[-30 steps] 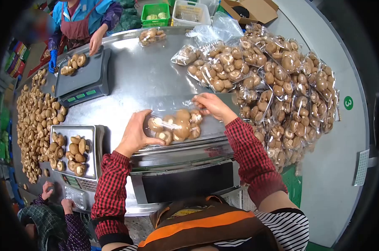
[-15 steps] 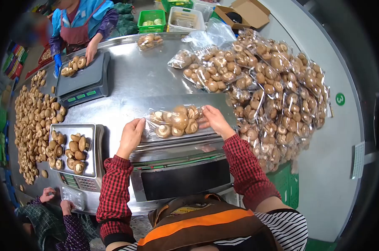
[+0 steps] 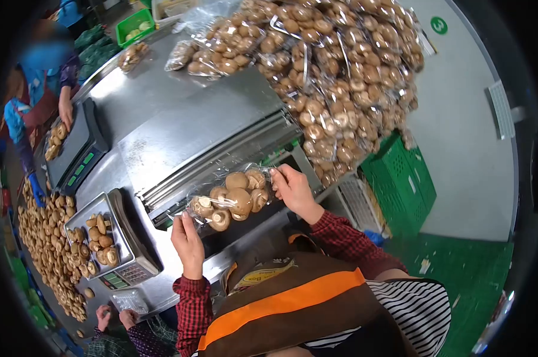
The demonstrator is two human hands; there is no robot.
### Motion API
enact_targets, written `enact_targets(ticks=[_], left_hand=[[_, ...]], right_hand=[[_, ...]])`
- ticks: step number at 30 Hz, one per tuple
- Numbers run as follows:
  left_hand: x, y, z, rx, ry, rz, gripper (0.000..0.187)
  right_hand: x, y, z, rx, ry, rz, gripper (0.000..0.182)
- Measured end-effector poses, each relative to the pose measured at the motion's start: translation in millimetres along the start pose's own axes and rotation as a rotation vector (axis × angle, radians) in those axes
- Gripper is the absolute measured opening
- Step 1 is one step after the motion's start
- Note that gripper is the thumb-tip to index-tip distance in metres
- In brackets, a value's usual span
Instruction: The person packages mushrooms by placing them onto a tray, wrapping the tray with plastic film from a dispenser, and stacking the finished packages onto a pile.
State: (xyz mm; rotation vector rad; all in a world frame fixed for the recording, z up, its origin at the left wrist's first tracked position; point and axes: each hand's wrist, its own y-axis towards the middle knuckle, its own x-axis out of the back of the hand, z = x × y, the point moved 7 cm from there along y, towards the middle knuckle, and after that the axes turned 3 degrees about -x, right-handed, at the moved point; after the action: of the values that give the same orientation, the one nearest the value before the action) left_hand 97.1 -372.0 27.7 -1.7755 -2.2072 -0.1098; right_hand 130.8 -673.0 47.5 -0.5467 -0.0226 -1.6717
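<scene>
Between my two hands is a pack of shiitake mushrooms (image 3: 239,203) under clear plastic film. My left hand (image 3: 188,245) pinches the pack's left end, thumb and fingers closed on the film. At the other end, my right hand (image 3: 294,193) grips the film by its edge. The pack is held over the front of a metal wrapping machine (image 3: 180,134), close to my apron. Some stems and caps show through the film; the underside of the pack is hidden.
Many bagged mushroom packs (image 3: 352,77) are heaped at right. Green crates (image 3: 400,184) stand below. At left are loose mushrooms (image 3: 49,238), a scale (image 3: 126,262) with mushrooms, and another scale (image 3: 82,152) with a co-worker's hand (image 3: 65,110). Another person's hands (image 3: 117,318) are near a clear tray (image 3: 130,301).
My view has turned to the right. Both hands have drawn the pack off the machine's upper part, back toward my body, and it now slants up to the right.
</scene>
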Motion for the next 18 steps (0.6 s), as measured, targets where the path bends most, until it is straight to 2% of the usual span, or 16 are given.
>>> enact_targets(ticks=[2, 3, 4, 6, 7, 8, 10, 11, 12, 13, 14, 15, 16, 17, 18], left_hand=[[-7, -15, 2, -0.064, 0.016, -0.049, 0.037], [-10, -19, 12, -0.061, 0.084, -0.010, 0.037], [-13, -16, 21, -0.059, 0.088, 0.030, 0.037], [-25, -15, 13, -0.467, 0.667, 0.040, 0.035], [-44, -9, 12, -0.538, 0.730, 0.044, 0.032], [-62, -4, 14, -0.655, 0.791, 0.030, 0.030], [-102, 4, -9, -0.792, 0.710, -0.013, 0.027], [-124, 6, -3, -0.786, 0.652, 0.057, 0.026], [-139, 6, -4, -0.742, 0.639, 0.103, 0.030], [-150, 6, -8, -0.628, 0.670, 0.236, 0.032], [-161, 7, 13, -0.563, 0.403, 0.306, 0.035], [-173, 4, 26, -0.225, -0.146, 0.498, 0.034], [-174, -17, 12, -0.064, -0.450, 0.557, 0.032], [-177, -30, 27, 0.297, -0.797, 0.767, 0.027], [-173, -43, 26, 0.470, -0.702, 0.660, 0.025]], right_hand=[[16, -23, -21, 0.009, -0.022, -0.095, 0.032], [28, -34, -31, 0.045, -0.056, -0.169, 0.032], [44, -41, -58, -0.021, -0.122, -0.218, 0.033], [72, -50, -109, -0.025, -0.227, -0.341, 0.036], [74, -51, -141, -0.020, -0.266, -0.443, 0.038], [67, -49, -175, -0.034, -0.213, -0.551, 0.039], [42, -46, -195, -0.144, -0.102, -0.777, 0.038], [28, -41, -228, -0.146, 0.184, -0.758, 0.037], [16, -31, -249, -0.116, 0.473, -0.731, 0.035], [3, -42, -244, -0.293, 1.034, -0.509, 0.033], [7, -55, -191, -0.183, 1.240, -0.247, 0.029], [11, -73, -133, -0.119, 1.406, 0.038, 0.026], [14, -84, -82, -0.054, 1.209, 0.248, 0.025], [17, -99, -31, 0.052, 0.995, 0.433, 0.025], [19, -112, 4, 0.295, 0.649, 0.437, 0.024]])
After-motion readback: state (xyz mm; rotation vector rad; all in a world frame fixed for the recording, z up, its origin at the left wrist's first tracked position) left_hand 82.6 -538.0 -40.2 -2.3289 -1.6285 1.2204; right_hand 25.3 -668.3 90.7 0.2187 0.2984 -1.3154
